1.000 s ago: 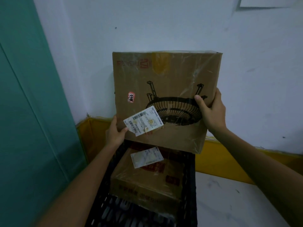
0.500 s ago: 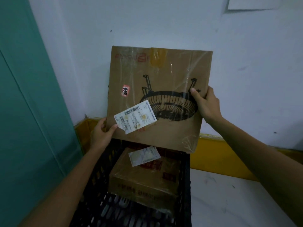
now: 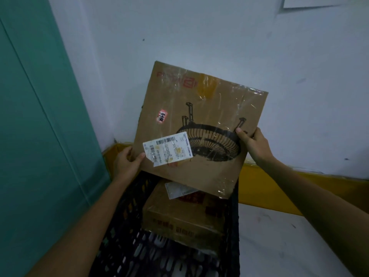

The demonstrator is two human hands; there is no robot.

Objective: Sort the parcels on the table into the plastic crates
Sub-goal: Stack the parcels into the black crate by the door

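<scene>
A flat brown cardboard parcel (image 3: 201, 108) with a black fan drawing and a white shipping label stands tilted over the far end of a black plastic crate (image 3: 123, 222). My left hand (image 3: 126, 162) grips its lower left edge. My right hand (image 3: 254, 145) grips its right edge, thumb on the printed face. The parcel's lower corner dips inside the crate's far rim. A second taped brown parcel (image 3: 183, 218) with its own white label lies inside the crate, partly hidden by the one I hold.
A teal panel (image 3: 40, 136) stands close on the left. A white wall (image 3: 219, 37) rises behind, with a yellow ledge (image 3: 299, 190) along its base. A pale surface (image 3: 279, 240) lies right of the crate.
The held parcel has come down toward the crate and tipped clockwise, its lower edge now covering part of the parcel inside. Both hands kept their grips.
</scene>
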